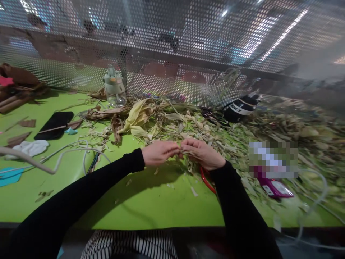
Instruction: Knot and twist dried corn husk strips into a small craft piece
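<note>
Over the middle of the green table, my left hand [161, 153] and my right hand [204, 154] meet fingertip to fingertip. Both are closed in a pinch. Between them is a thin, pale strip of corn husk [192, 155], partly covered by the fingers. Shredded husk [188, 126] lies heaped just beyond the hands. To the left of that heap rests a larger yellow-green corn husk [137, 117], its leaves still bunched together. A red curved thing [207, 181] shows beside my right wrist, partly hidden by it.
A clear bottle [115, 88] stands by the perforated metal screen [161, 46]. A dark bottle [239, 109] lies tilted at the right. Phone [55, 124], white tissue [31, 148] and cable [60, 158] occupy the left. A magenta packet [275, 189] lies right, among more husk [296, 129].
</note>
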Action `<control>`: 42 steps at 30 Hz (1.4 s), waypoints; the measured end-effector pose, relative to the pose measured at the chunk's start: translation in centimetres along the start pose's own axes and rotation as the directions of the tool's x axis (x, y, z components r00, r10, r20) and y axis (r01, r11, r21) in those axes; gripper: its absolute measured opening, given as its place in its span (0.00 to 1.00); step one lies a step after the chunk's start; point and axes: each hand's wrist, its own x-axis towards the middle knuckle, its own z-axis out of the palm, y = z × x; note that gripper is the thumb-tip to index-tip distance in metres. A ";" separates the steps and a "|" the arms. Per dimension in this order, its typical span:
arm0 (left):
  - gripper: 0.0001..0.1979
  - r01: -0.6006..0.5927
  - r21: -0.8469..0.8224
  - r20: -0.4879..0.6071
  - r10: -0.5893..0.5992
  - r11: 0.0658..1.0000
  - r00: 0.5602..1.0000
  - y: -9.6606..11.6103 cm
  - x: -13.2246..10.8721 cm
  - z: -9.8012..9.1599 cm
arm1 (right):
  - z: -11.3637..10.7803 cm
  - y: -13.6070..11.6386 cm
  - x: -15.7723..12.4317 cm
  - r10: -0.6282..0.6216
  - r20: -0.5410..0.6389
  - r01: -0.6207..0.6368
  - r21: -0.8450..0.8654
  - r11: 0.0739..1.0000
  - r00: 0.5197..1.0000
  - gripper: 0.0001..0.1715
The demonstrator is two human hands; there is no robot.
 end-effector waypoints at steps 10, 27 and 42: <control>0.14 0.291 -0.209 -0.409 -0.354 0.934 0.841 -0.7 0.3 0.7 | 4.1 0.7 0.3 -0.596 -0.269 0.182 -0.788 0.588 0.757 0.12; 0.08 0.066 -0.142 0.085 -0.055 0.988 0.995 0.1 -0.6 -2.4 | 1.9 -0.2 0.1 -0.307 -0.085 0.277 -0.253 0.927 0.948 0.14; 0.05 0.131 -0.553 -0.436 -0.419 0.823 0.797 0.9 0.0 0.7 | 4.6 0.8 0.8 -0.351 -0.316 0.288 -0.229 0.930 0.881 0.15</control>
